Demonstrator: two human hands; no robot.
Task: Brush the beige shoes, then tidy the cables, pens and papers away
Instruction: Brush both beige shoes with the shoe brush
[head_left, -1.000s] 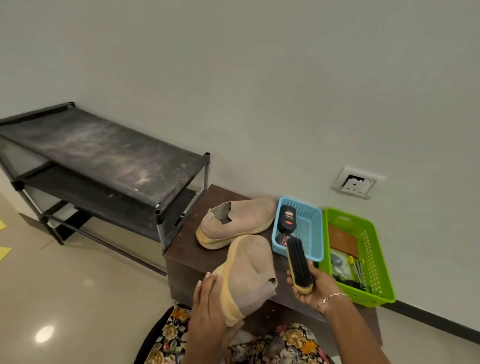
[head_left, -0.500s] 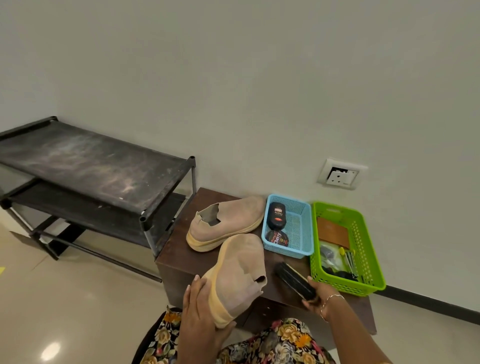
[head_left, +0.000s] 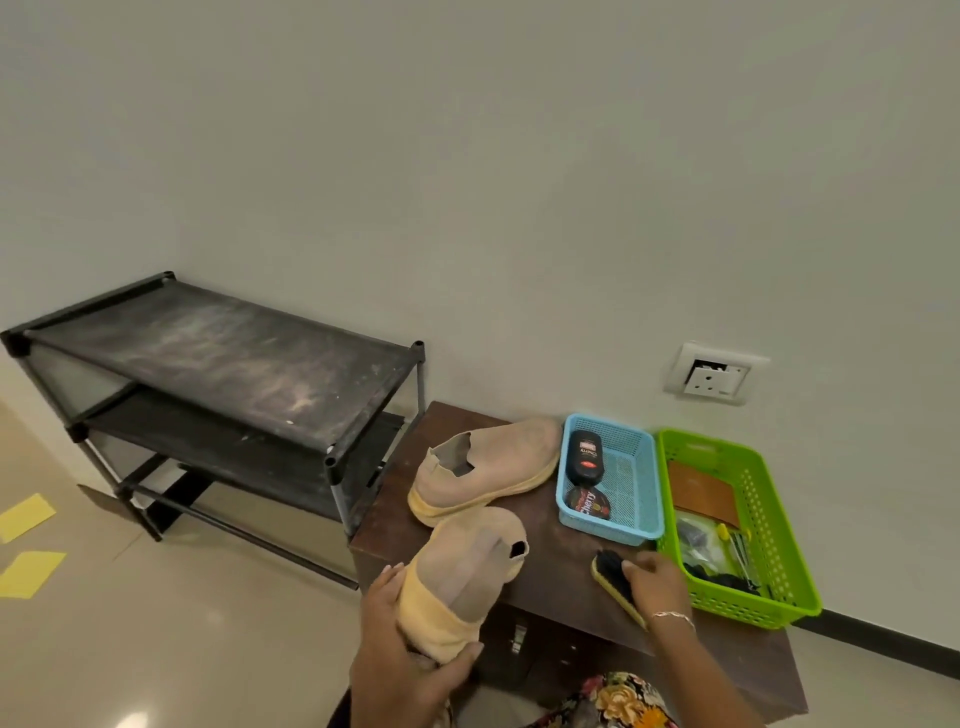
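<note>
Shoes (head_left: 488, 467): matt suede-like cloth. Table (head_left: 566, 571): dark wood, dull. Baskets (head_left: 644, 493): perforated plastic. Rack (head_left: 223, 358): dusty black fabric shelves. Floor (head_left: 156, 623): glossy.

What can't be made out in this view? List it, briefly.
Brush: head view, the right hand covers most of it; whether it touches the table is unclear.
Held shoe: its lower end is hidden in the left hand.
Green basket: contents too small and jumbled to name.
Black bottle: label too small to read.
</note>
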